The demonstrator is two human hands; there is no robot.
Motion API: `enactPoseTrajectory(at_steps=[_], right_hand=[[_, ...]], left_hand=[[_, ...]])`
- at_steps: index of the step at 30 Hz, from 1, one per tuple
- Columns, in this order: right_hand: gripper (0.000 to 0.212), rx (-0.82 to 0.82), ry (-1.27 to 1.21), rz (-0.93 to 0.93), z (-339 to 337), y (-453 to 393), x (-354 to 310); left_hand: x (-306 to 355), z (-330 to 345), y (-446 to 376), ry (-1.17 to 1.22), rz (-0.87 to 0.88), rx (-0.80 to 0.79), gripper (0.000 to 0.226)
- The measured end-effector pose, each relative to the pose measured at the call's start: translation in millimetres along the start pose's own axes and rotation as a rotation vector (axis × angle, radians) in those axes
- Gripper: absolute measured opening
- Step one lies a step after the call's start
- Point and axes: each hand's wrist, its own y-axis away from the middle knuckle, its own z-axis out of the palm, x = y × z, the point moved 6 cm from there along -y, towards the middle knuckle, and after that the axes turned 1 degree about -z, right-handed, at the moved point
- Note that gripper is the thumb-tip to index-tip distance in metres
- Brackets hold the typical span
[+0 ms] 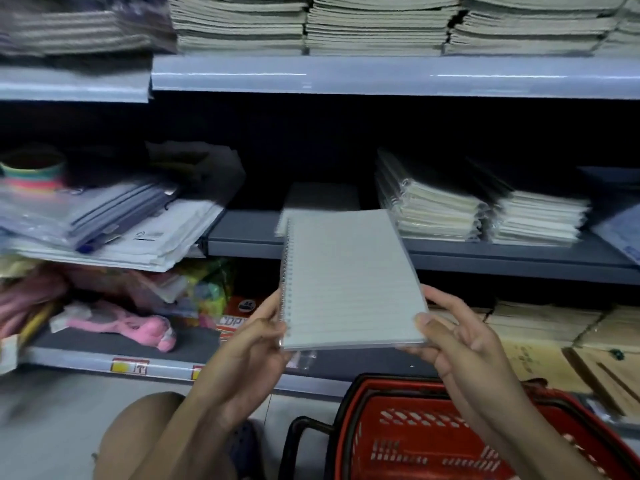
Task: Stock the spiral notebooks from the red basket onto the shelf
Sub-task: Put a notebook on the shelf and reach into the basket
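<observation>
Notebook (349, 278) gripped by left hand (254, 336) and right hand (460, 341) before grey shelf (485, 258).

A stationery shop aisle. Grey metal retail shelving (381, 76) in tiers, packed with stacked notebooks (381, 22) above and wrapped notebook piles (485, 216) on the middle tier. Price tags (130, 365) clipped along the bottom shelf edge. Brown envelope stacks (540, 323) lower right, a red shopping basket (415, 441) on the floor, pink and bright packaged goods (138, 323) at left.
</observation>
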Motion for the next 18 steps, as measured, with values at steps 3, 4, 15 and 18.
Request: enactPoseTrajectory(at_steps=[3, 4, 15, 18], right_hand=[[0.034, -0.005, 0.001, -0.003, 8, -22, 8], [0.034, -0.005, -0.003, 0.004, 10, -29, 12], [0.033, 0.008, -0.001, 0.094, 31, -101, 35], [0.041, 0.057, 0.041, 0.088, 24, -105, 42]], left_hand=[[5, -7, -14, -0.01, 0.011, 0.009, 0.059], [8, -9, -20, -0.022, 0.017, 0.016, 0.058], [33, -42, -85, -0.127, 0.011, 0.225, 0.047], [29, -52, -76, -0.23, 0.073, 0.358, 0.05]])
